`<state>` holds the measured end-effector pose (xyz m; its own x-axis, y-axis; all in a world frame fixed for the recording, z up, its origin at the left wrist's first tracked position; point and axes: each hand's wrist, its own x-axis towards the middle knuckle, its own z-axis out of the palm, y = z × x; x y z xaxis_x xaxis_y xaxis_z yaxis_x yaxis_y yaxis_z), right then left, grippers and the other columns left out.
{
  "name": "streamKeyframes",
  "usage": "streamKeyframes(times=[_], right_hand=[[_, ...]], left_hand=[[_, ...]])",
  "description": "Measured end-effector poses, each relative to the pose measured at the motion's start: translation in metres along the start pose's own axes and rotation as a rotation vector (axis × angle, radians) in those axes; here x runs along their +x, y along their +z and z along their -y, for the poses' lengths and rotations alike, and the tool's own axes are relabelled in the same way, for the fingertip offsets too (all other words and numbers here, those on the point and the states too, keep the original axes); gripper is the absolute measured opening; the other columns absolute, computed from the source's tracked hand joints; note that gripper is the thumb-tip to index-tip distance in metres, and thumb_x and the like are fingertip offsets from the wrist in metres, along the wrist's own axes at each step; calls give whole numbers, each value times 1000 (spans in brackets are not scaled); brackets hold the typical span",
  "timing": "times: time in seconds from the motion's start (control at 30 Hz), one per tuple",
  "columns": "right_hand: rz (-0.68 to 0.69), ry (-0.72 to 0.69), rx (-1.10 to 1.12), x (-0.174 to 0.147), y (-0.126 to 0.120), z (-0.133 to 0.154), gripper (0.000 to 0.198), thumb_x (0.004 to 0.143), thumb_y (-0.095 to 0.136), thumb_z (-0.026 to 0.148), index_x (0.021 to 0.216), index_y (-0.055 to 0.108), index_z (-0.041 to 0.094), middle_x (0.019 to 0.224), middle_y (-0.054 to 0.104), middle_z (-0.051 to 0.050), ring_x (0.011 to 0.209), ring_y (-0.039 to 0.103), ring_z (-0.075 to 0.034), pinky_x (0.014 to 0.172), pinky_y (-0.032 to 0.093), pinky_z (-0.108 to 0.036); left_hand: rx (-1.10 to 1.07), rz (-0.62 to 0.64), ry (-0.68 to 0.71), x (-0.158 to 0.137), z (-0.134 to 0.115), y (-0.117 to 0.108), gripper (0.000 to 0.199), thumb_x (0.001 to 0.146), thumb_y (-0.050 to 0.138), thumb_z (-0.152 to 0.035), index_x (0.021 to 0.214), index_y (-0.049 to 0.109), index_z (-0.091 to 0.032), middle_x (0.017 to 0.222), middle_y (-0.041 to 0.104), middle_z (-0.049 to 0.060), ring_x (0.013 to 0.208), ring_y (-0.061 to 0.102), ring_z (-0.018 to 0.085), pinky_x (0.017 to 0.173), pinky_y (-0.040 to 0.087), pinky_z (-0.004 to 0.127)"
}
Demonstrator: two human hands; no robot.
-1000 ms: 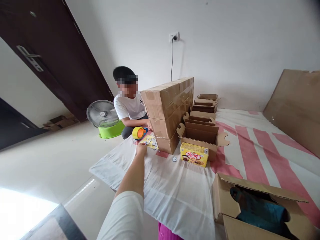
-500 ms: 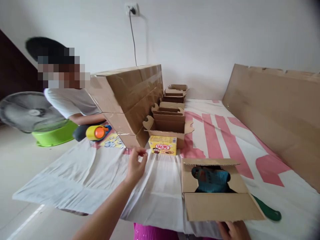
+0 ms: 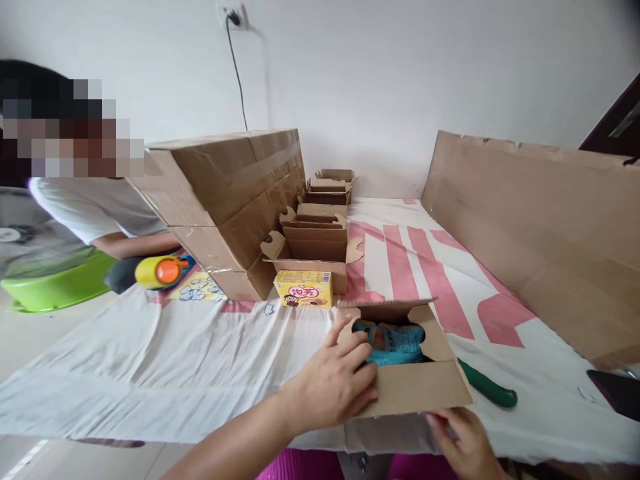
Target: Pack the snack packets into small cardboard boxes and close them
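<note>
A small open cardboard box [image 3: 417, 390] sits near the table's front edge, with a shiny blue packet [image 3: 395, 343] inside. My left hand [image 3: 333, 380] lies over the box's left side, its fingers curled onto the left flap and partly covering the opening. At the lower right, my right hand [image 3: 463, 440] pinches the edge of the front flap from below; some of its fingers are hidden. A yellow printed snack box [image 3: 305, 290] stands just behind my left hand. The dark green handle [image 3: 487, 385] of some tool sticks out to the right of the box.
Several open cardboard boxes [image 3: 317, 250] line up toward the wall, beside a wall of taped cartons [image 3: 225, 180]. A cardboard panel [image 3: 525, 233] stands on the right, with a dark phone-like object [image 3: 615, 393] before it. A yellow tape dispenser [image 3: 160, 272] lies near another person [image 3: 95, 210] on the left.
My left hand has moved right, from beside the snack box onto the cardboard box's left flap. The box's front edge has risen slightly. The view has swung to the right.
</note>
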<state>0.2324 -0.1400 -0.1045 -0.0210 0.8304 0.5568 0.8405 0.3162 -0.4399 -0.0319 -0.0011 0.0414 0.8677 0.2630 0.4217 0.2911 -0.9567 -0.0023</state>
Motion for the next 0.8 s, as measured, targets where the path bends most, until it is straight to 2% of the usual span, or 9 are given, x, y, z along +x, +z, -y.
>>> streamKeyframes(times=[0.13,0.23,0.3,0.4,0.47,0.5,0.6,0.7,0.8], right_hand=[[-348,193,18,20,-48,-17,13,92,53,30,96,63,22,84,69,-5,72,67,-19,66,56,-28],[-351,122,113,54,-75,-3,14,93,51,27,101,61,22,94,65,-6,86,65,-18,79,54,-28],[-223,-7,165,80,-82,22,18,95,48,27,108,60,23,104,65,-7,99,63,-19,88,52,-28],[117,-140,233,117,-74,66,32,98,44,33,127,51,24,124,62,-8,118,56,-19,100,47,-30],[375,-124,232,136,-62,91,42,99,41,40,137,44,22,136,56,-9,128,50,-20,106,43,-34],[491,-96,220,144,-55,101,47,99,38,44,139,42,20,140,53,-11,131,48,-21,108,42,-37],[758,-20,166,159,-38,117,60,98,31,55,139,44,14,144,49,-16,133,46,-28,109,41,-46],[834,30,41,162,-28,113,69,94,30,64,136,50,13,141,51,-19,131,46,-35,107,38,-56],[734,115,-165,159,-23,96,80,89,36,70,142,46,10,151,38,-21,141,29,-41,112,26,-62]], left_hand=[[204,-22,-243,-12,-3,-12,24,88,58,-41,96,63,-19,94,63,6,101,57,28,105,31,53],[328,94,-480,-15,-4,-18,32,87,61,-44,99,64,-15,87,64,8,88,60,28,93,42,51],[356,170,-553,-12,-6,-19,38,86,61,-48,101,65,-13,82,65,9,84,61,29,89,44,51],[281,199,-495,-6,-6,-19,34,86,61,-49,96,66,-16,86,67,9,88,61,29,86,46,46],[195,168,-379,-3,-2,-14,36,87,59,-50,101,66,-18,104,68,10,103,60,29,92,45,43],[172,142,-337,-3,1,-11,44,87,57,-54,110,64,-17,118,66,12,114,56,31,97,43,44],[179,93,-350,-9,14,2,84,78,51,-75,135,51,-13,150,42,19,139,35,38,111,29,51],[122,141,-444,-18,25,13,100,68,46,-86,136,50,-13,154,33,22,143,29,40,113,28,53],[18,189,-489,-21,28,17,95,61,50,-89,117,62,-13,155,30,23,144,28,40,114,29,52]])
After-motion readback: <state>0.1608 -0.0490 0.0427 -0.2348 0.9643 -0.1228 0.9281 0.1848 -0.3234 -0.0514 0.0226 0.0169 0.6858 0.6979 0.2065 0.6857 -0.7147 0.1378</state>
